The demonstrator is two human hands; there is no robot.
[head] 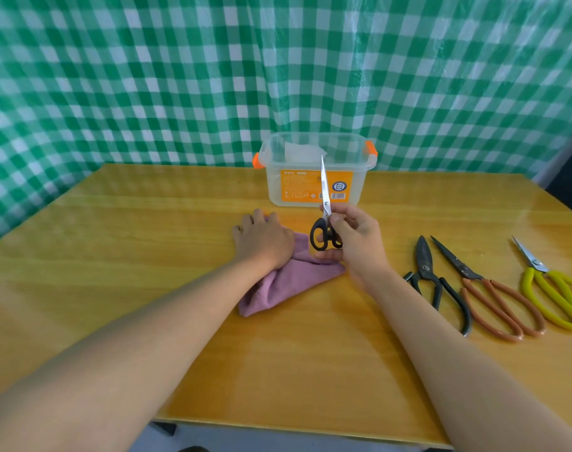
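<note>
Black-handled scissors (325,197) stand almost upright in the right hand (356,233), above the middle of the wooden table (147,256). The blades are shut and the tip points up and away. Thumb and fingers pinch them just below the pivot rather than through the loops. The left hand (263,239) lies spread on a mauve cloth (284,282), pressing it flat just beside the scissors.

The step looks like wiping the blades. It would go best with the blades kept closed, the cloth drawn from pivot to tip, and the fingers kept off the edge.

To the right, well apart from the hands, lie black shears (431,275), brown-handled shears (487,295) and yellow-handled scissors (552,288). Behind stands an open clear storage box (274,187) with orange latches, near the raised tip. A green checked curtain (180,76) hangs beyond.
</note>
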